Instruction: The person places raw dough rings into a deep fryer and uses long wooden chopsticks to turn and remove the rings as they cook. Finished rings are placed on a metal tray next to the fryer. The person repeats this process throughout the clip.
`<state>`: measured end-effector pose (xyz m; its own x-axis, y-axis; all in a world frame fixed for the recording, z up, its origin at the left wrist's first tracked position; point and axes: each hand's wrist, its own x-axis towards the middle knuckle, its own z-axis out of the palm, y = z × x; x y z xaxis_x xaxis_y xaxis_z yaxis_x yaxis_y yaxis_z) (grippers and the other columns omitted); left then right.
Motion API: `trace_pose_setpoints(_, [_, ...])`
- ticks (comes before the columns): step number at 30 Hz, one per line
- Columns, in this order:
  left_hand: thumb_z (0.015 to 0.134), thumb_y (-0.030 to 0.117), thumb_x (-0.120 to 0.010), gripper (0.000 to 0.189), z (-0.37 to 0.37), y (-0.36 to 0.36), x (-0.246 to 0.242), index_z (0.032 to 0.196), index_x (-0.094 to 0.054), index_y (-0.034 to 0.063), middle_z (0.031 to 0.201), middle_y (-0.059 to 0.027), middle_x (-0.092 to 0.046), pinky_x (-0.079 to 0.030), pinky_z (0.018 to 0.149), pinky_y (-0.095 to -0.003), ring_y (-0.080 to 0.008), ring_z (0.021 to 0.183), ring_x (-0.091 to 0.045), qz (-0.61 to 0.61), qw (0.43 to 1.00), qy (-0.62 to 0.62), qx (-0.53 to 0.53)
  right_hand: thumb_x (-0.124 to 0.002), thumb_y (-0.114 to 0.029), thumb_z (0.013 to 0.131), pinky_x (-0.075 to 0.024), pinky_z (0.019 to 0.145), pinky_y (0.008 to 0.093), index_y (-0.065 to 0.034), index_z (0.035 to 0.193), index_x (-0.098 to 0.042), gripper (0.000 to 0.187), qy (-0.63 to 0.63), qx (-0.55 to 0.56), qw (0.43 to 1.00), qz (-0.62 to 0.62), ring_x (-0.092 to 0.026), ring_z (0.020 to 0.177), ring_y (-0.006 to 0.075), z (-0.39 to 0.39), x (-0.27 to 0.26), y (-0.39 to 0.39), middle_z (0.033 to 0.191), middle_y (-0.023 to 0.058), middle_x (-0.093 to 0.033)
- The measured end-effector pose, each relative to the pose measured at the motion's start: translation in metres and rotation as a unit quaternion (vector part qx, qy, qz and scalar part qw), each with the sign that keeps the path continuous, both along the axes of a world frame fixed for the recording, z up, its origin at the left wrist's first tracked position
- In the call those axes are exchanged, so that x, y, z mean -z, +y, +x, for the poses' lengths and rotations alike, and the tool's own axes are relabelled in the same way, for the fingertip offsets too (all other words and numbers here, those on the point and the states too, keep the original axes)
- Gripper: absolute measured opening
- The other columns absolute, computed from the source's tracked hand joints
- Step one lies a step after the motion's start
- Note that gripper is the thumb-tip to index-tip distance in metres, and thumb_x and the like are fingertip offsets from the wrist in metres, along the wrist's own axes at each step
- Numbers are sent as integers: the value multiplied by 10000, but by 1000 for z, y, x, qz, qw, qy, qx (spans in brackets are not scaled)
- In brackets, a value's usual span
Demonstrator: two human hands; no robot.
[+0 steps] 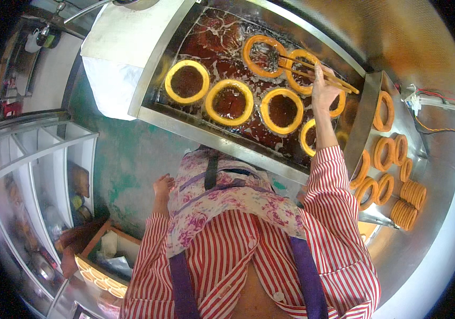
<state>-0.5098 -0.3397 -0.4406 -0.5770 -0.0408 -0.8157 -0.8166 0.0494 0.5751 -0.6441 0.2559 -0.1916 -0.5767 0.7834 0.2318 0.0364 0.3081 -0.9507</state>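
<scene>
My right hand [325, 89] grips a pair of long wooden cooking chopsticks [303, 71] over a rectangular metal fryer [227, 139] of dark oil. Their tips meet the right side of a browned dough ring [265, 56]. A second browning ring [301, 71] floats under the chopsticks, partly hidden by them and my hand. Paler yellow rings float nearer me, among them one at the left [187, 81], a larger one [229, 102] and one in the middle [282, 111]. My left hand [164, 184] hangs beside my floral apron, fingers loosely curled, with nothing seen in it.
Fried rings [384, 153] stand on a metal draining tray [411, 139] at the right, some in tight stacks [413, 195]. Wiring [436, 95] runs along the wall there. A white-covered surface [120, 48] adjoins the fryer's left. Shelving [40, 147] and a wooden-edged box [112, 247] are lower left.
</scene>
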Motion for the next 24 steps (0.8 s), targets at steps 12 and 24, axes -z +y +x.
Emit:
trace_pose_setpoints(12, [853,112,-515,319,-9,24,-47,1152,-533,3,864,-128,-625,-497,550,-271,-189,663,-600,64,989,-70,-111,-585,-130,865,-572,552,303,46,920,-558,187,-42,-7,979,-200,-660,700,234,57,-44,-26,803,168,-633])
trace_pose_setpoints(24, [862,116,-515,282,-13,37,-73,1130,-561,41,857,-94,-630,-505,564,-281,-175,681,-605,-73,992,-92,-55,-597,-121,859,-564,542,290,65,976,-558,223,-133,-127,960,-212,-667,687,244,54,3,-68,818,164,-634])
